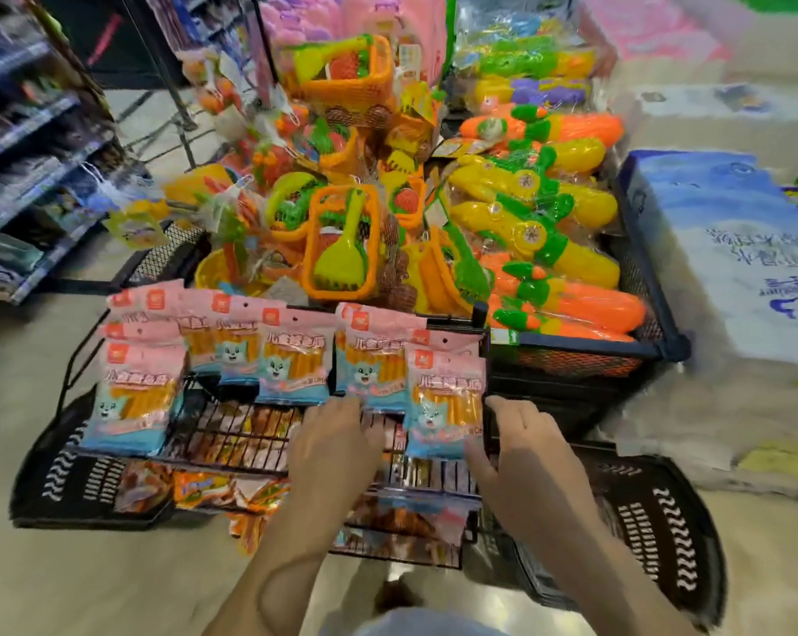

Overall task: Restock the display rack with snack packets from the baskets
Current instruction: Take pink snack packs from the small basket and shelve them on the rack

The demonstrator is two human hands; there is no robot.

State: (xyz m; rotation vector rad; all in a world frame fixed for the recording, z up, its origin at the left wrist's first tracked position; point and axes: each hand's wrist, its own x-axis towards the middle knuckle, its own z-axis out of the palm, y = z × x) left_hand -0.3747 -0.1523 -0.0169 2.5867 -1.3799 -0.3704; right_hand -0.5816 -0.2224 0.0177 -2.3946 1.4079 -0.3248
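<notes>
Pink-and-blue snack packets [291, 355] stand in a row on the black wire display rack [232, 445], with two black baskets [654, 521] on the floor at 4 and 8 o'clock. The left hand [330, 445] and right hand [532, 447] flank the rightmost packet [443, 401], fingers touching its lower edge. Bright plastic toys [434, 199] fill the bin at 12 o'clock.

Bare wire shelf [232, 433] is lying open left of both hands; hanging snack packets [291, 355] are blocking behind.
</notes>
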